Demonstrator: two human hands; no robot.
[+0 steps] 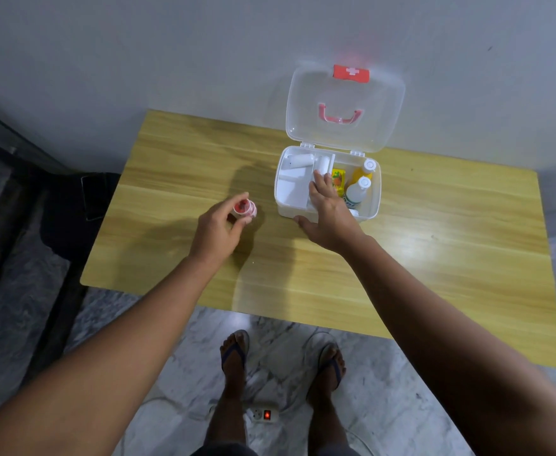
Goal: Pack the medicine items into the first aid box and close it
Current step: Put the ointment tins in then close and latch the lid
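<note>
Two bottles (359,174) (355,193), two white rolls (300,159) (322,163)

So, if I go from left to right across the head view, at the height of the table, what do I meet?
left hand → small red and white item that it pinches → lying white roll → upright white roll → yellow packet → orange bottle

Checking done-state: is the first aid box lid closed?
No: the clear lid stands open behind the first aid box, leaving its contents exposed.
</note>
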